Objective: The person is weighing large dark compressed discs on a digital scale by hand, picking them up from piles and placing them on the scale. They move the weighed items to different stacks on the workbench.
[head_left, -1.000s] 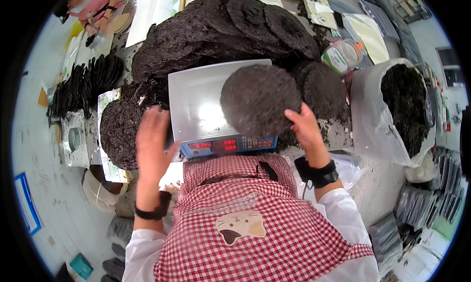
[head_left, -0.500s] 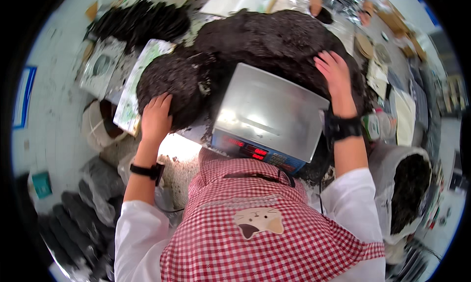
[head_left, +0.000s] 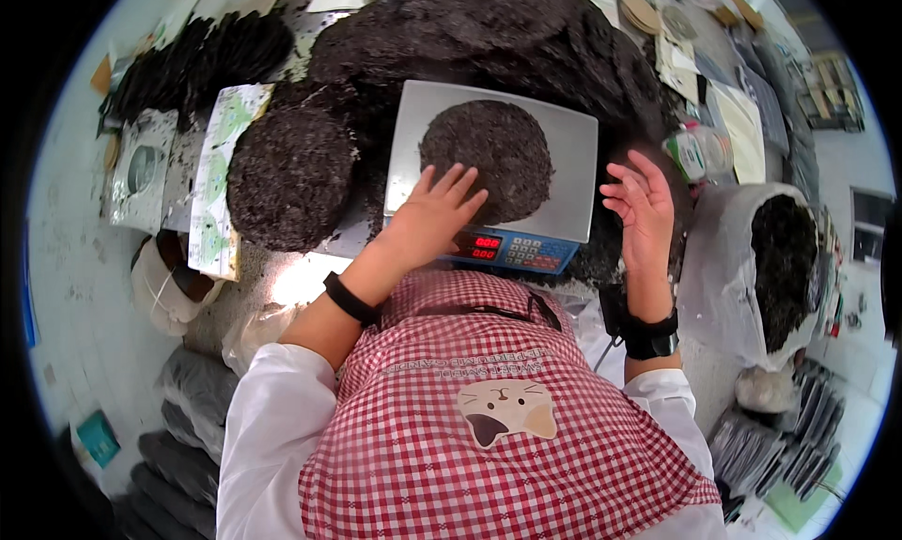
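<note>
You've got a grey table [head_left: 185,155] ahead, speckled floor [head_left: 209,333] below with a bright light patch [head_left: 303,277], white wall [head_left: 850,272] and dark window-like panel [head_left: 870,225] right.

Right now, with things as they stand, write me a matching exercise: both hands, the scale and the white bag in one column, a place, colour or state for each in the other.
Column one
1. Left hand
2. Right hand
3. Scale
4. White bag

Column two
A. silver on top, blue around its lit display
B. open, with dark flakes inside
C. fingers spread over the near left part of a dark disc
D. raised, fingers apart, holding nothing

Pairs: 1-C, 2-D, 3-A, 4-B
</note>
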`<state>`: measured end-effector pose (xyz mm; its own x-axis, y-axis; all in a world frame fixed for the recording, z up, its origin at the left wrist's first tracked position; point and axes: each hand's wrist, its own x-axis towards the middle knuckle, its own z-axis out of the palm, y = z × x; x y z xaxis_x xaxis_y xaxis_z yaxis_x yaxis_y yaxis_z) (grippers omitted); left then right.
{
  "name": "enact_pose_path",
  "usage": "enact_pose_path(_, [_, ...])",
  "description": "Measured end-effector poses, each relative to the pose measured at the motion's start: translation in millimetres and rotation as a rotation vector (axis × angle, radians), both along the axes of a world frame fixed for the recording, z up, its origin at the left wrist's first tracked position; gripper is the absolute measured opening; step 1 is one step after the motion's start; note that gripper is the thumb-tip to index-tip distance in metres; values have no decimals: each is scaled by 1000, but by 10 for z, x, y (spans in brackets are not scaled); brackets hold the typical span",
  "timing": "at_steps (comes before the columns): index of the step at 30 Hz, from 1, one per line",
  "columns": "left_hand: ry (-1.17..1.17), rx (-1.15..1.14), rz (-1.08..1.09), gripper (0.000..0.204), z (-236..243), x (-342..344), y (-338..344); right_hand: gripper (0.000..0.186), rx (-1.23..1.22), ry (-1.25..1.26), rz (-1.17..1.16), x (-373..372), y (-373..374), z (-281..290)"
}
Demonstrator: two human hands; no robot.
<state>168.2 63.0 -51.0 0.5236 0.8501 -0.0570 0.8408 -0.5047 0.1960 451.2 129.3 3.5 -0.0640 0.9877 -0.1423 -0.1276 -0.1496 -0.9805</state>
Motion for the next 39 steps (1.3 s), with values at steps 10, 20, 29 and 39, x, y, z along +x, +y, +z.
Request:
enact_pose_path(10, [396,42,655,90,147,-1628,-564,47,626,-354,21,-302,-24,458])
enact_pose_path(20, [338,-75,546,75,322,-1635,-523,78,796,-1095,346,-764,-121,-473])
enact_pose_path(29, [186,45,648,65,177,-1623,-640,40,363,-777,247,-143,-433,-487])
enact_pose_path(39, [-100,571,491,59,750,-887,-325,57,-29,-394,-844,2272,-50,-1662])
